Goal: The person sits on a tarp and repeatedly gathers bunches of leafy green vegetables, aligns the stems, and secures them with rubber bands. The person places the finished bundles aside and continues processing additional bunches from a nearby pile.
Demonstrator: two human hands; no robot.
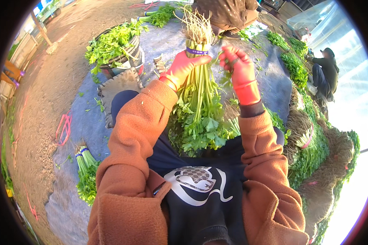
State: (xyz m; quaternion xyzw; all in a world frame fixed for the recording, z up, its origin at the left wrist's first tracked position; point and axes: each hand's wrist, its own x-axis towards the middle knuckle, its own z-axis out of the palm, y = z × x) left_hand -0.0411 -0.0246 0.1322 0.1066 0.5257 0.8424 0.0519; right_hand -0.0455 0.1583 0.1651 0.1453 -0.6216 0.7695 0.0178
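Observation:
My left hand (pixel 184 69), in a red glove, grips a bunch of celery (pixel 199 88) just below the purple band (pixel 197 51) around its stalks. The pale roots (pixel 197 29) point away from me, and the leaves (pixel 199 131) hang towards my lap. To the right of the bunch, my right hand (pixel 237 64), gloved in red too, pinches a thin green sprig (pixel 217 59) between its fingers. The lower part of that sprig is blurred. More celery stalks (pixel 233 127) lie partly hidden behind the bunch and my right forearm.
A bucket (pixel 135 50) heaped with leaves stands ahead on the left. Banded bunches (pixel 86 162) lie on the grey ground sheet (pixel 67 190). Rooted celery (pixel 312 153) is piled along the right. One person (pixel 227 13) crouches ahead; another (pixel 323 70) sits at the right. Pink twine (pixel 64 128) lies left.

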